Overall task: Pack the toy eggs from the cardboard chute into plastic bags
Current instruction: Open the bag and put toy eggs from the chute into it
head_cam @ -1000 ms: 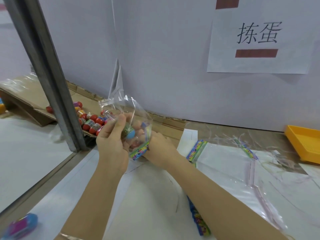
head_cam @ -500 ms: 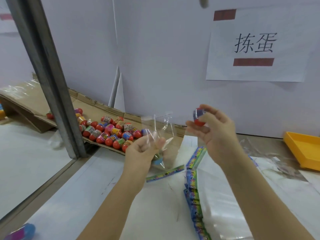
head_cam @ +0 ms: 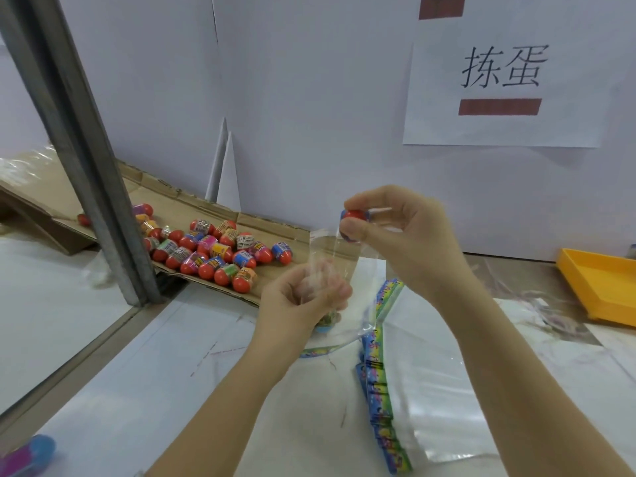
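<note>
Toy egg pinched in right fingers over clear bag, left fingers gripping it

table: white top, pen marks
cardboard chute: flat on table at back left
toy eggs: heap on chute
spare plastic bags: stack at right, colourful header strips
yellow tray: far right
blue-pink toy: near-left corner, blurred
</note>
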A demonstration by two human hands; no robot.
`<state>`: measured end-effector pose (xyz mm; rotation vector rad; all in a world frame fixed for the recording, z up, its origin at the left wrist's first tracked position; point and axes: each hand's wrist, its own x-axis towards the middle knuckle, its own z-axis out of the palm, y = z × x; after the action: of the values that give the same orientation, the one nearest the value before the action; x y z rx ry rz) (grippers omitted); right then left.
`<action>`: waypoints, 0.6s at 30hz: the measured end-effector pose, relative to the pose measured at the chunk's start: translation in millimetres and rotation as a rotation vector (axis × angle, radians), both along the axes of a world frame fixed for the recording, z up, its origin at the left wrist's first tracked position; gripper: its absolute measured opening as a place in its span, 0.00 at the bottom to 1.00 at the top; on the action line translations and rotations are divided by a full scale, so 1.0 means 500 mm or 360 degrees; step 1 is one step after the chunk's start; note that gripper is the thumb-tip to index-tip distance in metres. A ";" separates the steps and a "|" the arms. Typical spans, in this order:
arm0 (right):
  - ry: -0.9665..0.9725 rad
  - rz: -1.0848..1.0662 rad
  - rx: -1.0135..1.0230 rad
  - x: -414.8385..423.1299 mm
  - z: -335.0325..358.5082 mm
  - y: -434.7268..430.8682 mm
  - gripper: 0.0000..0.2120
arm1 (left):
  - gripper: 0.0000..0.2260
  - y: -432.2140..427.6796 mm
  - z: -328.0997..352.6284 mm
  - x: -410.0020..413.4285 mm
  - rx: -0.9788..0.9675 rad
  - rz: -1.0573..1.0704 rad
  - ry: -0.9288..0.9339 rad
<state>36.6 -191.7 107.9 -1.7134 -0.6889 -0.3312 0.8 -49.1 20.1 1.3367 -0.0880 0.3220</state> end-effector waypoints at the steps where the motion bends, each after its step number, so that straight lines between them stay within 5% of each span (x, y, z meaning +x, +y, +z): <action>1: -0.0032 -0.0034 -0.0043 -0.001 -0.001 0.000 0.08 | 0.15 -0.001 -0.001 0.000 -0.0001 -0.0007 -0.0010; 6: -0.0223 -0.0350 -0.0435 0.000 -0.009 -0.001 0.07 | 0.19 -0.002 -0.005 -0.001 0.0028 -0.0008 -0.0105; 11: -0.0221 -0.0280 -0.0576 0.005 -0.013 -0.005 0.05 | 0.22 -0.003 -0.007 0.000 0.0060 0.0033 -0.0167; 18: 0.0159 -0.0019 -0.0113 0.016 -0.010 -0.009 0.04 | 0.24 -0.008 -0.010 -0.014 0.0458 0.0342 -0.0601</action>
<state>44.6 -196.4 103.1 -1.7891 -0.6240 -0.2300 -6.1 -53.1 15.0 1.5592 -0.3177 0.7658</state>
